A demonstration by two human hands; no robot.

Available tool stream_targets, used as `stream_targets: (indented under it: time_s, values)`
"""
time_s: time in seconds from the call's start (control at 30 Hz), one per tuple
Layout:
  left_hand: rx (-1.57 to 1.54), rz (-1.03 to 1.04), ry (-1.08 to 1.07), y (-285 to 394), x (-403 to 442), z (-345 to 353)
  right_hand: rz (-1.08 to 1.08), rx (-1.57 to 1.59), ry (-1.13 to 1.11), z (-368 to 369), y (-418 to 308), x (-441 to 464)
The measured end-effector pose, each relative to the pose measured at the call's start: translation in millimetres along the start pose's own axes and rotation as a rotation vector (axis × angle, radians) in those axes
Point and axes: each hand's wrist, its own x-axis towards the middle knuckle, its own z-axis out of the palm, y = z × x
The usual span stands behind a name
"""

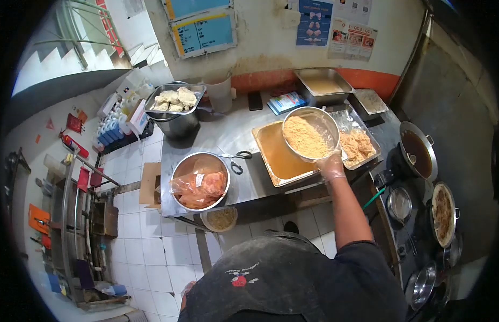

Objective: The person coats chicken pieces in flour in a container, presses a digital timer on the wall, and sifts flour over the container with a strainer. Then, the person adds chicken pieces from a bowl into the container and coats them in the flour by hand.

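My right hand [331,166], in a clear glove, is closed on the near rim of a round metal bowl [325,124] of pale yellow crumbs [306,138]. The bowl is held tilted, overlapping the right side of a rectangular metal tray [264,140] of cloudy tan liquid [284,161]. Beside it, a second tray [376,146] has crumb-coated pieces [357,146] in it. My left hand [188,291] shows only as a sliver at the lower left of my dark clothing; its fingers are hidden.
Left on the steel table stand a bowl [226,180] of bagged raw meat [204,185], black scissors [237,161] and a pot [177,127] topped by a tray of pale pieces [177,98]. Pans of dark oil [418,153] sit right. A tub [220,219] is below the table edge.
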Motion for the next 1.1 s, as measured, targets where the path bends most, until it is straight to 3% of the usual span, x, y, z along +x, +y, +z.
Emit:
stream_targets:
  time_s: [0.03, 0.1, 0.17, 0.23, 0.33, 0.4, 0.47, 0.53, 0.63, 0.7, 0.83, 1.07, 1.1]
  values:
    - [0.004, 0.007, 0.000, 1.3, 2.6, 0.2, -0.014, 0.060, 0.013, 0.1, -2.2, -0.3]
    - [0.002, 0.011, 0.007, 2.2, 6.0, -1.0, -0.008, -0.384, -0.128, -12.3, -11.7, -0.7]
    - [0.004, 0.018, 0.007, 6.1, 3.7, -2.9, 0.115, -0.324, -0.148, 0.2, -79.7, -28.5]
    - [0.011, 0.022, 0.004, 7.5, 4.2, -0.5, 0.096, -0.405, 0.008, 7.3, -65.2, -32.2]
    - [0.010, 0.027, 0.007, 12.7, 3.4, -4.3, 0.079, -0.586, -0.137, -15.5, -9.1, 0.3]
    - [0.011, 0.027, 0.006, 8.5, 3.7, 0.1, 0.112, -0.534, -0.081, -1.9, -72.7, -25.0]
    - [0.015, 0.026, 0.003, 6.9, 3.5, 2.6, 0.001, -0.362, -0.064, 2.2, -41.0, -16.8]
    - [0.015, 0.025, 0.007, 3.9, 3.2, 4.4, -0.071, -0.522, -0.215, -3.4, -58.9, -26.0]
    - [0.022, 0.027, 0.000, -2.9, 3.6, 10.1, 0.081, -0.518, -0.027, 3.4, -25.4, -11.9]
    - [0.023, 0.029, 0.004, -3.5, 5.3, 12.7, 0.030, -0.558, 0.045, 2.0, -25.3, -14.4]
    - [0.024, 0.033, 0.002, -4.4, 4.4, 14.0, 0.103, -0.612, -0.076, -12.0, -42.7, -11.4]
    - [0.044, 0.048, -0.007, -3.6, 8.5, 14.5, 0.116, -0.534, -0.096, -14.4, -25.9, -9.0]
    - [0.046, 0.050, -0.013, -3.5, 10.4, 15.8, 0.051, -0.471, 0.000, -6.8, -25.8, -14.7]
